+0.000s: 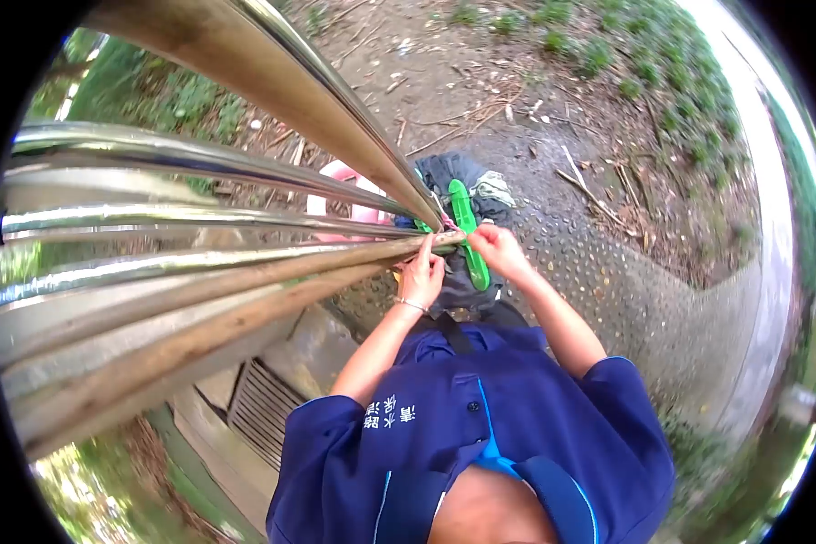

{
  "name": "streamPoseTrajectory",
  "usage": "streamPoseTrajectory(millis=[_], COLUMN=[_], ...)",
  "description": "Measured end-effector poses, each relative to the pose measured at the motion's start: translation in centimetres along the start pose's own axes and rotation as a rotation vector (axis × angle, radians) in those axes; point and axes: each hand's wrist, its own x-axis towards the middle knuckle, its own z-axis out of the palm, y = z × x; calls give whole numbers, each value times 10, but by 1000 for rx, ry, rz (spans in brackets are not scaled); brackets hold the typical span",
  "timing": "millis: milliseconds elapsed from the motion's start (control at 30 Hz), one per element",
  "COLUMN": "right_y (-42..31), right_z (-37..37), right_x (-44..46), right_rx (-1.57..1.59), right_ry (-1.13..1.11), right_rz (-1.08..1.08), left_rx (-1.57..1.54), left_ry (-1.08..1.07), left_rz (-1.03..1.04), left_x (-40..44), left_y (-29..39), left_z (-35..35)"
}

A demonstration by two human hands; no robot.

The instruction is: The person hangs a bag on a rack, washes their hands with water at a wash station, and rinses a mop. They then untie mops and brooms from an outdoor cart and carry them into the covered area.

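A bundle of long poles runs in from the left, some shiny metal, some brown and wooden-looking. Their ends meet near the middle of the view. My left hand has its fingers bent against the pole ends from below. On the right, my right hand is closed in a pinch beside the ends; what it pinches is too small to make out. A pinkish tie shows at the pole ends. Just behind the hands is a long green plastic piece.
Behind the green piece lies a dark bundle of cloth or bags. Something pink shows between the poles. A drain grate is at the lower left. Soil with twigs, pebbled paving and a pale kerb lie to the right.
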Motion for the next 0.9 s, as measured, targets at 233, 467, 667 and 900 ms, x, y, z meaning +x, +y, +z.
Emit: streamPoseTrajectory(millis=[233, 467, 667, 900], right_y=[0, 14, 17, -3], right_z=[7, 20, 11, -9], right_x=[-5, 27, 41, 17], right_rx=[442, 277, 19, -416], right_ry=[-178, -377, -503, -380], right_rz=[23, 139, 72, -336], left_rx=[-575, -315, -228, 81], left_ry=[80, 235, 241, 369], left_rz=[-453, -355, -362, -179], left_x=[28, 12, 3, -2], left_y=[29, 26, 27, 11], left_z=[6, 21, 22, 31])
